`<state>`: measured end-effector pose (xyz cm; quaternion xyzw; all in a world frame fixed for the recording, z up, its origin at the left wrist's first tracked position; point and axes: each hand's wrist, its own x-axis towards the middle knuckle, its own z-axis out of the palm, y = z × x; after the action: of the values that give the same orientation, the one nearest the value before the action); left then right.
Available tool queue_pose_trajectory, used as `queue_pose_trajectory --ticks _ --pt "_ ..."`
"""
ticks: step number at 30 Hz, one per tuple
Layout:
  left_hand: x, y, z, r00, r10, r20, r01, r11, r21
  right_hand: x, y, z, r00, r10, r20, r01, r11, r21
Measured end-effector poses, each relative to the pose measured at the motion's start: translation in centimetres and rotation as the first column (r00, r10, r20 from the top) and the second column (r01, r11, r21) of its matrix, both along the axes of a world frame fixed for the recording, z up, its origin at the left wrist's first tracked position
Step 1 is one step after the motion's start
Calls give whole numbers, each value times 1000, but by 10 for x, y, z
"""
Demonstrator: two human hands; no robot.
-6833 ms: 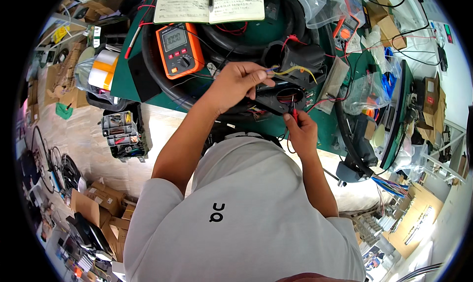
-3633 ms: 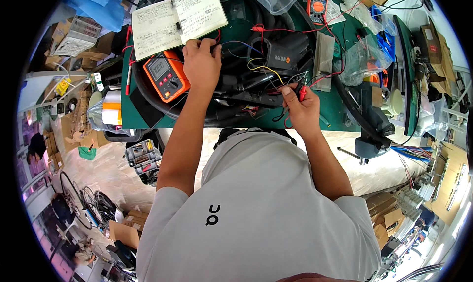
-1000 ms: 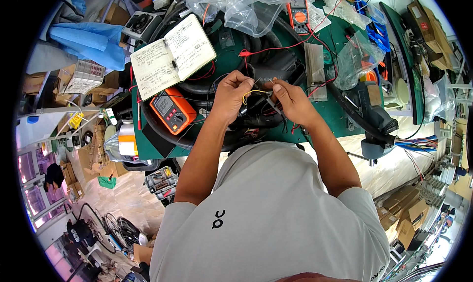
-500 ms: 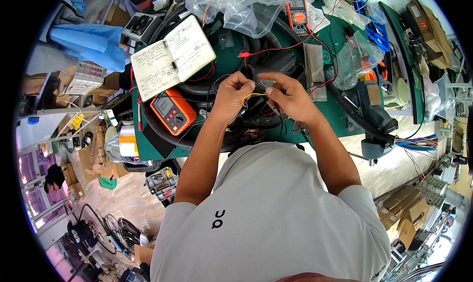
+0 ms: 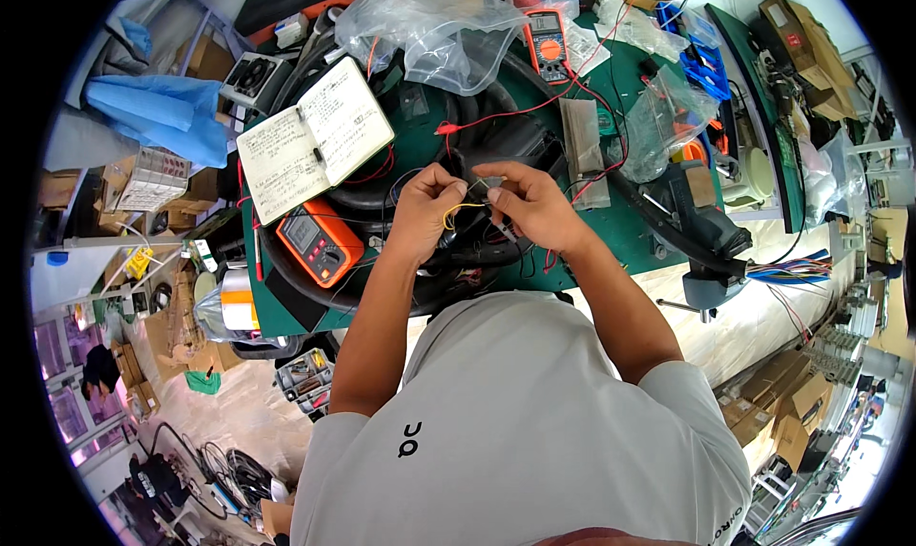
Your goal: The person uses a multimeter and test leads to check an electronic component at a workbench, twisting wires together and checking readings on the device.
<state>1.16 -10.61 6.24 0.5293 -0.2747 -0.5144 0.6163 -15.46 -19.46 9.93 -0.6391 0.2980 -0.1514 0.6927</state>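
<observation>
My left hand (image 5: pixel 426 212) is closed in a pinch on a thin yellow wire (image 5: pixel 448 216), which loops below its fingertips. Just to the right, my right hand (image 5: pixel 536 206) has thumb and forefinger bent together close to the wire's other end. What sits between these right fingertips is too small to name. Both hands hover over thick black cable (image 5: pixel 377 290) coiled on the green table (image 5: pixel 420 124). An orange meter (image 5: pixel 320 243) lies left of my left wrist. Above it rests an open notebook (image 5: pixel 315 137) with handwritten pages and a dark pen.
A red multimeter (image 5: pixel 547 48) with red and black leads lies at the back. Clear plastic bags (image 5: pixel 429 35) are bunched beside it. To the right, a large dark connector (image 5: pixel 711 260) on thick cable ends in multicoloured wires (image 5: pixel 790 267). A blue bin (image 5: pixel 701 64) stands behind.
The whole view has shifted, so the table and its things appear further left and slightly lower. My hands keep nearly the same pinching pose around the yellow wire.
</observation>
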Motion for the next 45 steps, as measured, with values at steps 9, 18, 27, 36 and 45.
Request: queue_pose_trajectory --ticks 9,18,27,36,45 --pt "1 0 -3 999 -13 -34 12 1000 -28 1 -1 -5 1000 -16 12 15 999 49" --pt "0 1 -1 998 -7 -55 5 999 -31 0 0 -4 998 -51 44 45 991 126" --pt "-1 -1 0 999 -8 -34 7 1000 -22 1 -1 -5 999 -8 43 3 993 116" --pt "-1 -1 -3 997 5 -72 -9 998 -57 1 -2 -4 999 -3 42 -1 994 108" --pt "-1 0 -2 997 18 -81 -22 999 -42 2 1 0 999 -7 39 4 996 94"
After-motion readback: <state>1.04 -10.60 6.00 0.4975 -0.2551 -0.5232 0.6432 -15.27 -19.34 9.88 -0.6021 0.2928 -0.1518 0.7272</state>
